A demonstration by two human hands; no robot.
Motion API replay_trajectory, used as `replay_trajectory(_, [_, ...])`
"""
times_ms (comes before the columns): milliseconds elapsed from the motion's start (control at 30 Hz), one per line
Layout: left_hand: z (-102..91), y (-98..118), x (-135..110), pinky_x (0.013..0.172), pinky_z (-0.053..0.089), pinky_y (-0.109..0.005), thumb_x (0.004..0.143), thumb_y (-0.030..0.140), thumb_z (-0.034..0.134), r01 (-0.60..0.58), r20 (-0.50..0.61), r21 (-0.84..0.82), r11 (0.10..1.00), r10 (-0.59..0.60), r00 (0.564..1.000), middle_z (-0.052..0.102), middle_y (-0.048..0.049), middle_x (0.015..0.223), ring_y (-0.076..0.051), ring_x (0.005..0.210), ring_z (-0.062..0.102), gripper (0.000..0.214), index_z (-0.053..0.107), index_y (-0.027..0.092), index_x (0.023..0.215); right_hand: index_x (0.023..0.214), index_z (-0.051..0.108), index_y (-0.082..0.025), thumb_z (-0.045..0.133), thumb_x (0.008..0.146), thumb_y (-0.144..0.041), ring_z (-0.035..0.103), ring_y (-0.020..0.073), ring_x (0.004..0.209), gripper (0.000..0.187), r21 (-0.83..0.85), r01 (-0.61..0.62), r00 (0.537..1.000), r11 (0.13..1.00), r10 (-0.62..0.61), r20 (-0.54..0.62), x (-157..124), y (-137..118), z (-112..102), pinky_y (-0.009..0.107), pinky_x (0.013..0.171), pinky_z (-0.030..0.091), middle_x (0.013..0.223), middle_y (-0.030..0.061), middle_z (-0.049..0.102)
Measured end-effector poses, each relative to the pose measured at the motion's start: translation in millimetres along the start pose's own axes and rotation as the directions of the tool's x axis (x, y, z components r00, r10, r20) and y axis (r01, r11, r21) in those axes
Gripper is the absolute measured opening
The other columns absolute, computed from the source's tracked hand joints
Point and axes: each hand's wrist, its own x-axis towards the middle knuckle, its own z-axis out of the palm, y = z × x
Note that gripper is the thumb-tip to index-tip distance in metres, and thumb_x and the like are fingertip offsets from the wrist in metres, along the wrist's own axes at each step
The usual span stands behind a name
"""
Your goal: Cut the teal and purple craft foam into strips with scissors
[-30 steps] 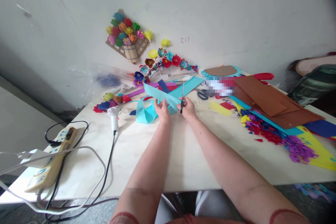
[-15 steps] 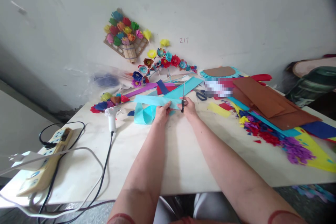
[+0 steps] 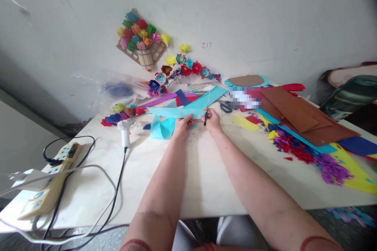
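My left hand (image 3: 183, 126) pinches the near edge of a long light-blue paper strip (image 3: 167, 112), held above the table. My right hand (image 3: 212, 120) is closed on a pair of scissors (image 3: 207, 114) with dark handles, their blades pointing away from me. The scissors are at the strip's right end; whether the blades are on the paper is too small to tell. A curled piece of light-blue paper (image 3: 161, 129) stands on the table just left of my left hand. Behind the strip lies a wider turquoise paper band (image 3: 210, 97).
A white glue gun (image 3: 125, 133) and a power strip (image 3: 50, 184) with cables are on the left. Brown paper sheets (image 3: 303, 113) and heaps of coloured scraps (image 3: 294, 149) cover the right. Other scissors (image 3: 226, 106) lie behind my right hand. Paper flowers (image 3: 185, 70) stand by the wall.
The light-blue strip has shifted slightly, its left end now a little further left. The scissors have tilted a little to the right at the tips. Both hands remain almost in place.
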Motion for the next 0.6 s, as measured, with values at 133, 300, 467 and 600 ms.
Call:
replay_trajectory(133, [-1.0, 1, 0, 0.066, 0.054, -0.032, 0.063, 0.014, 0.071, 0.004, -0.015, -0.008, 1.000, -0.005, 1.000, 0.058, -0.0034, 0.052, -0.015, 0.053, 0.061, 0.014, 0.058, 0.012, 0.059, 0.088, 0.057, -0.020, 0.067, 0.052, -0.032, 0.050, 0.0113, 0.047, 0.039, 0.023, 0.021, 0.999, 1.000, -0.020, -0.044, -1, -1, 1, 0.026, 0.052, 0.046, 0.049, -0.0101, 0.044])
replay_trajectory(300, [-0.7, 4, 0, 0.069, 0.054, -0.030, 0.064, 0.015, 0.071, -0.012, -0.041, -0.070, 0.997, 0.010, 0.999, 0.060, -0.0040, 0.055, -0.014, 0.056, 0.063, 0.012, 0.060, 0.010, 0.064, 0.088, 0.052, -0.019, 0.075, 0.047, -0.038, 0.053, 0.0115, 0.045, 0.051, 0.128, -0.099, 0.995, 0.987, 0.100, -0.003, -9, -15, 4, 0.025, 0.047, 0.046, 0.053, -0.0082, 0.053])
replay_trajectory(467, [-1.9, 4, 3, 0.075, 0.053, -0.029, 0.070, 0.013, 0.066, -0.025, -0.055, -0.162, 0.986, 0.017, 0.998, 0.063, -0.0052, 0.060, -0.014, 0.063, 0.065, 0.007, 0.061, 0.010, 0.066, 0.085, 0.049, -0.020, 0.075, 0.055, -0.040, 0.053, 0.0117, 0.041, 0.044, 0.057, -0.213, 0.976, 0.975, 0.210, 0.061, -17, -29, 4, 0.020, 0.034, 0.034, 0.052, -0.0052, 0.056])
replay_trajectory(600, [-4.5, 4, 6, 0.077, 0.053, -0.029, 0.074, 0.011, 0.061, -0.036, -0.075, -0.252, 0.967, 0.017, 0.997, 0.063, -0.0058, 0.061, -0.015, 0.065, 0.065, 0.005, 0.061, 0.010, 0.069, 0.082, 0.049, -0.020, 0.073, 0.060, -0.041, 0.052, 0.0107, 0.036, 0.039, 0.018, -0.244, 0.963, 0.970, 0.240, 0.119, -19, -30, 4, 0.017, 0.029, 0.027, 0.049, -0.0044, 0.056])
